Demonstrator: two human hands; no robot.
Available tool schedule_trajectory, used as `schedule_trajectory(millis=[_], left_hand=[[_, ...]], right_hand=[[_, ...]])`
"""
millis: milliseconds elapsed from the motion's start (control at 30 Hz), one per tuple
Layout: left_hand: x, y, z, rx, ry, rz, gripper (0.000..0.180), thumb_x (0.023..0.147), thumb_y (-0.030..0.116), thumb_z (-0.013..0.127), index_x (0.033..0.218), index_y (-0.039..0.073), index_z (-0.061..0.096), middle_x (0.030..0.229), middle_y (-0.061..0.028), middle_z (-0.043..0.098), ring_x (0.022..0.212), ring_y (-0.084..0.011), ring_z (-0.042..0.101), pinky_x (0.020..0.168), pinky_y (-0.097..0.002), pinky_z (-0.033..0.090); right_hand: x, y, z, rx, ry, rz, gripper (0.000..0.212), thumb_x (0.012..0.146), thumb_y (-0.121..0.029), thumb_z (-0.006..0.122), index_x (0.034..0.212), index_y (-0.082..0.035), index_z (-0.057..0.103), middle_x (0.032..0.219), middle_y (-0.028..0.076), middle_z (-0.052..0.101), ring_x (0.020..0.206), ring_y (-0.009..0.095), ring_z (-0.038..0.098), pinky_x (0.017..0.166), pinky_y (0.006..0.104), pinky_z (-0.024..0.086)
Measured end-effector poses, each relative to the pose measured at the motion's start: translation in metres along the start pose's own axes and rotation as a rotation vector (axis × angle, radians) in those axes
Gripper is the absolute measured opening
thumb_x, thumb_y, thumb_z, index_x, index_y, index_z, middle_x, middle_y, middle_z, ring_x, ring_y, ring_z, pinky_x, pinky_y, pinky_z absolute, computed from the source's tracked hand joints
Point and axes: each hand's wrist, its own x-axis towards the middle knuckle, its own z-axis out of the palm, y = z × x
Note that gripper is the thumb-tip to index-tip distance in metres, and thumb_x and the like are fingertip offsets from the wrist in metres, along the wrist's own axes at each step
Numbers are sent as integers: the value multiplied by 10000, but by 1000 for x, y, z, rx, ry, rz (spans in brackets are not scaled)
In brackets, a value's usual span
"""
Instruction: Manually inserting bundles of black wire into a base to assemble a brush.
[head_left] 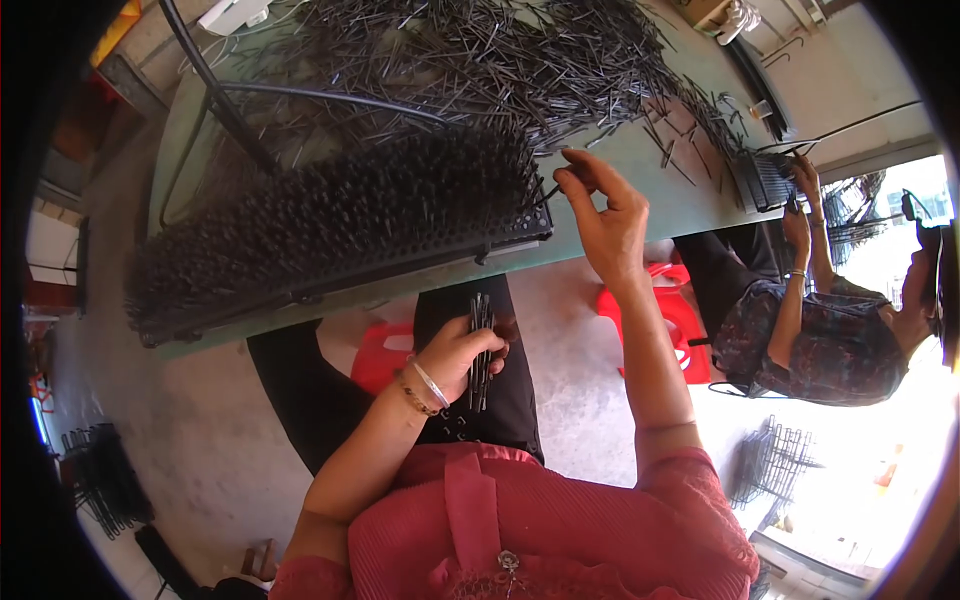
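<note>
A bundle of thin black sticks (482,352) stands upright in the closed fingers of my left hand (455,360), above my lap. Raised beside the right end of a long black rack, my right hand (612,212) pinches one thin black stick (547,196) between thumb and fingertips. That stick points toward the rack's corner; whether it touches cannot be told. Black sticks stand densely packed over most of the rack (523,222), which shows rows of small holes along its near side and right end. The rack lies tilted along the near edge of the table.
Loose black sticks (480,60) are heaped across the far part of the green table (590,142). A black bent rod (225,105) rises over the rack's left part. At the right, a co-worker (810,330) handles a smaller black rack (765,180). A red stool (660,325) stands between us.
</note>
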Motion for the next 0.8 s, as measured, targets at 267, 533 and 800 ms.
schedule_trajectory(millis=[267, 533, 800], left_hand=[[-4, -1, -2, -168, 16, -106, 290, 874, 122, 519, 1129, -14, 528, 983, -138, 612, 900, -214, 611, 783, -390, 525], [-8, 12, 4, -110, -46, -36, 286, 910, 163, 525, 1156, 18, 524, 958, -123, 624, 833, -161, 601, 683, -302, 521], [-11, 13, 2, -51, -72, 16, 304, 918, 162, 527, 1174, 0, 514, 1007, -142, 624, 812, -141, 591, 666, -261, 501]], right_hand=[[-2, 7, 10, -255, -106, -356, 207, 778, -75, 673, 980, -32, 659, 825, 98, 611, 756, 279, 581, 689, 363, 457], [-5, -1, 8, -383, -118, -387, 194, 790, -81, 655, 977, -28, 647, 863, 86, 572, 754, 274, 554, 683, 359, 433], [-3, -3, 10, -432, -177, -384, 191, 796, -82, 650, 980, -28, 646, 841, 83, 567, 735, 263, 560, 661, 351, 427]])
